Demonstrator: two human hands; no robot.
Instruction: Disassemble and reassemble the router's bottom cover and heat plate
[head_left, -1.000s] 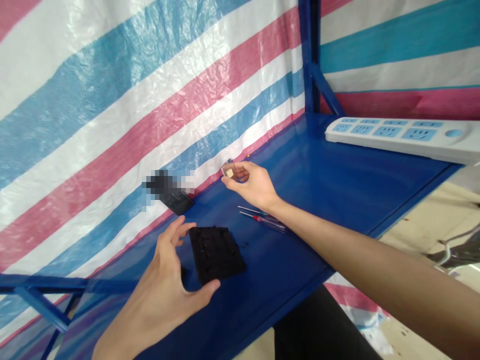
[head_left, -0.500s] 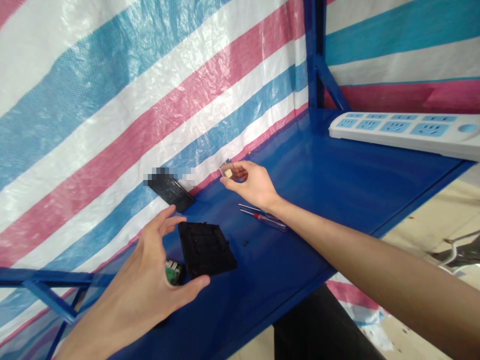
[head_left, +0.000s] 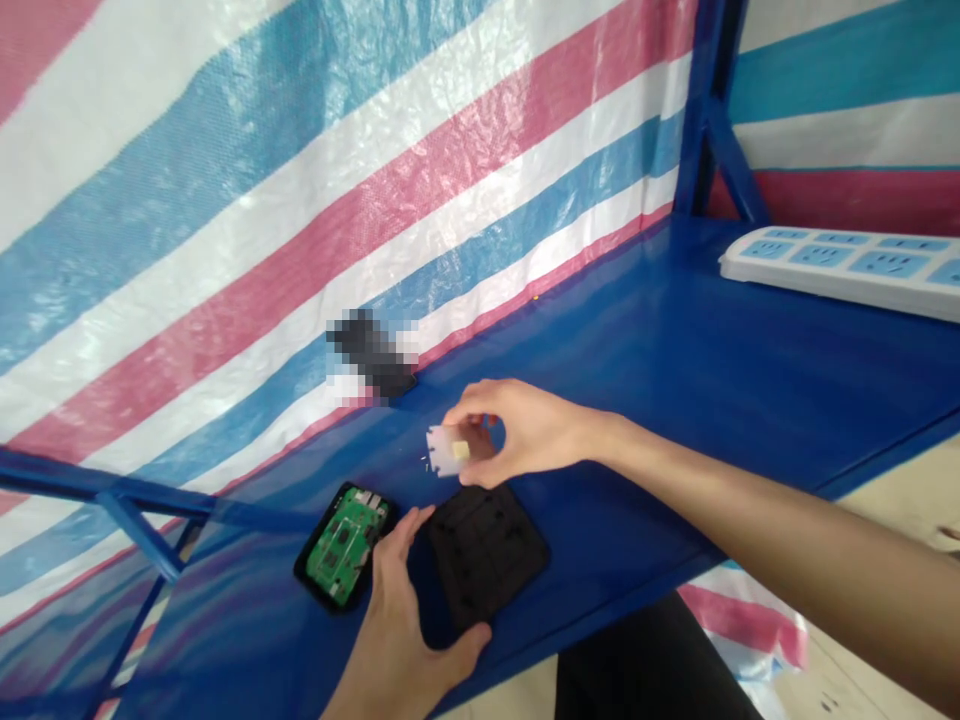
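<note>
Gripping the black panel (head_left: 491,550) by its near left edge, the left hand (head_left: 397,630) holds it flat on the blue shelf (head_left: 675,400). Just left of the panel lies 1 open case with a green circuit board (head_left: 343,545). Above the far edge of the panel, the right hand (head_left: 525,430) pinches a small white piece (head_left: 442,452) between thumb and fingers. Farther back, a blurred dark object (head_left: 375,362) leans at the striped tarp (head_left: 225,200), and 1 white power strip (head_left: 847,272) lies at the far right.
</note>
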